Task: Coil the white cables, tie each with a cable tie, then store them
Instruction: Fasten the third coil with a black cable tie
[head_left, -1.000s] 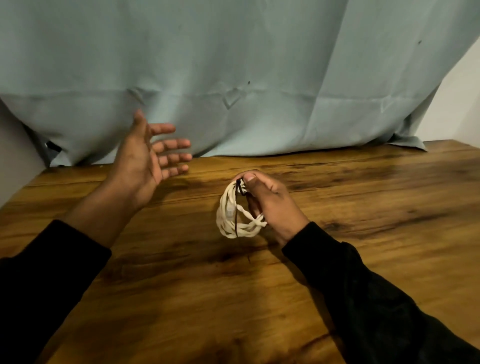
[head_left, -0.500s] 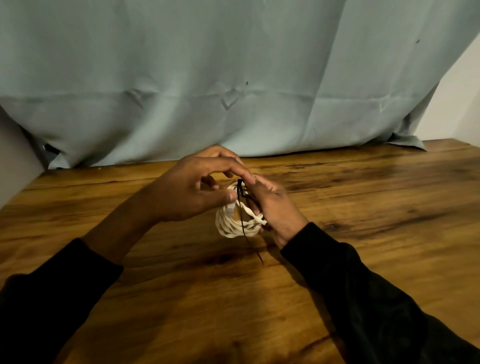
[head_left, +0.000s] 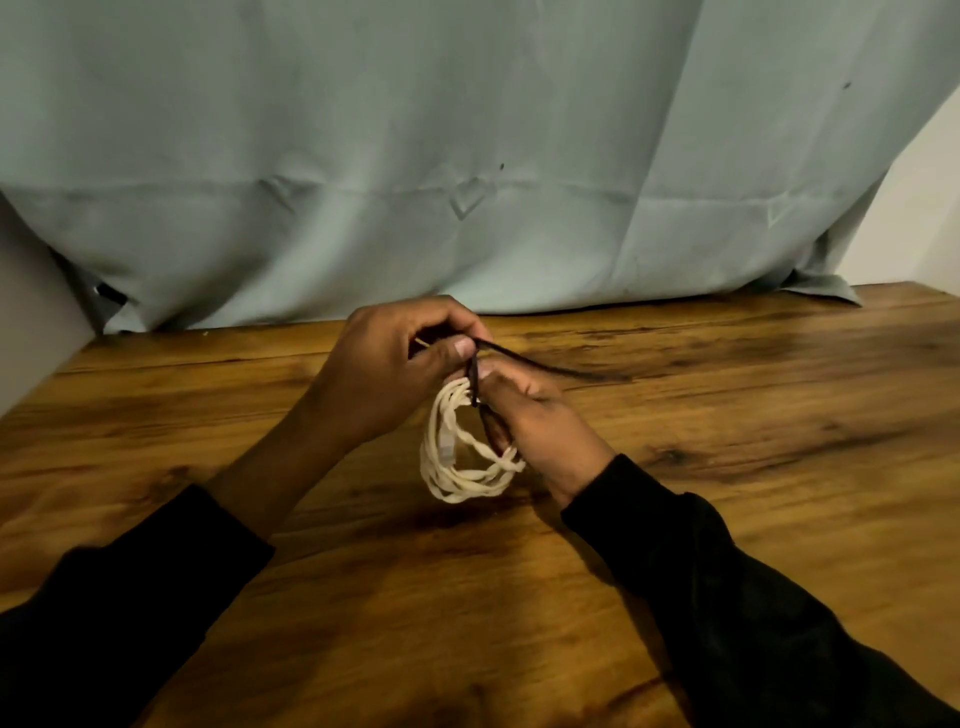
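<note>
Coil of white cable (head_left: 464, 452) hangs at frame centre, above the wooden table (head_left: 727, 415), held upright between both hands. Right hand (head_left: 540, 426) grips the coil's upper right side, fingers curled through the loops, thumb pressed against the top. Left hand (head_left: 395, 369) is closed, thumb and forefinger pinching the black cable tie (head_left: 524, 358) at the coil's top. The tie's free tail extends rightward over the table. Black sleeves cover both forearms. Pale blue-green cloth (head_left: 467, 156) hangs behind the table.
</note>
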